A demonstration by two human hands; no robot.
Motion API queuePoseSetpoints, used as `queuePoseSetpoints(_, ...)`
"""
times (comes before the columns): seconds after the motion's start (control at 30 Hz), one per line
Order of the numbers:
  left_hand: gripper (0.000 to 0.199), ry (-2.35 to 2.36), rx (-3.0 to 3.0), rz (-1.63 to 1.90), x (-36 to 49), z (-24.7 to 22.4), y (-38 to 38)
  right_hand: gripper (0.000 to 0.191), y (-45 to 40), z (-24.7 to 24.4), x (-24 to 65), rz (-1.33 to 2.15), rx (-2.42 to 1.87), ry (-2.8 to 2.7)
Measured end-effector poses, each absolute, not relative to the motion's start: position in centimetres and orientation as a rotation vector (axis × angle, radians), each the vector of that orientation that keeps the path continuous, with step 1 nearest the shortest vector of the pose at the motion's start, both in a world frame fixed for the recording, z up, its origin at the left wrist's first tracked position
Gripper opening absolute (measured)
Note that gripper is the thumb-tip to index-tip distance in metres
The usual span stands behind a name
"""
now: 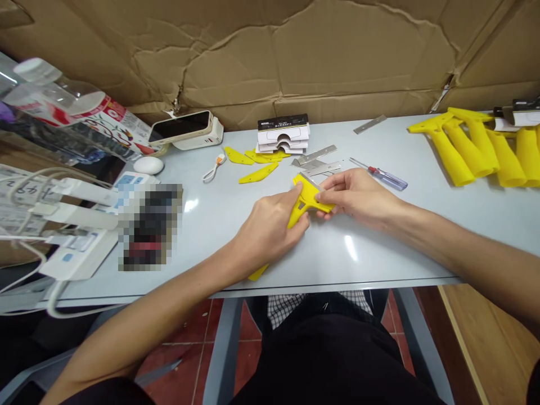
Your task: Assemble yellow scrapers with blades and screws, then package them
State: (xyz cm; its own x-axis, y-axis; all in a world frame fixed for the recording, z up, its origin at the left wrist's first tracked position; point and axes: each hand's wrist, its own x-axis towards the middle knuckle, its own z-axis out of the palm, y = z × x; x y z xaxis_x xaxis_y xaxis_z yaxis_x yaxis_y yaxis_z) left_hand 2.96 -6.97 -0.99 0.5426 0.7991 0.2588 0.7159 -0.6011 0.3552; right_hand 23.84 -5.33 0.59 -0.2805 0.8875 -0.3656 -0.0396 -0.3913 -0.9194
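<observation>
A yellow plastic scraper (311, 193) is held between both hands over the table, a thin metal strip showing along its head. My left hand (274, 225) wraps round the handle, thumb on the head. My right hand (358, 197) pinches the other end of the head between thumb and fingers. Just beyond lie several loose metal blades (317, 155) and several flat yellow plastic pieces (259, 173). To the right of them rests a screwdriver (382, 175) with a clear handle.
Several yellow scraper bodies (453, 149) lie at the far right. Small boxes (282, 135) are stacked at the back, near a single blade (370, 124). On the left are a power strip (84, 247), a phone (181, 128), bottles (84, 107) and a short cable (214, 167). Cardboard (358, 56) stands behind.
</observation>
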Motion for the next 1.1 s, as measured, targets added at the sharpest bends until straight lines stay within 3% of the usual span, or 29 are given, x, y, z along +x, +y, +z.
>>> queuePoseSetpoints(0.2, 0.041, 1.319, 2.649, 0.651, 2.9, -1.4, -7.0, 0.015, -5.3, 0.5, 24.3, 1.758, -1.218, -1.131)
queuePoseSetpoints(0.4, 0.056, 1.353, 2.662, 0.644, 2.7, -1.7, -7.0, 0.027, -5.1, 0.3, 24.4, 1.735, -1.232, -1.182)
queuePoseSetpoints(0.73, 0.047, 1.384, 2.627, 0.554, 2.6, -1.4, -6.5, 0.022, -5.8, 0.4, 24.0, 1.773, -1.171, -1.146)
queuePoseSetpoints(0.87, 0.045, 1.438, 2.587, 0.624, 2.2, -1.2, -5.8, 0.028, -5.4, 1.0, 24.4, 1.792, -1.188, -1.105)
queuePoseSetpoints(1.0, 0.044, 1.498, 2.434, 0.722, 1.8, 0.1, -5.4, 0.033, -4.1, 2.0, 26.0, 1.624, -1.245, -1.125)
queuePoseSetpoints(1.1, 0.03, 1.432, 2.119, 0.759, 1.8, 1.4, -5.4, 0.025, -2.8, 2.8, 28.3, 1.374, -1.304, -1.342)
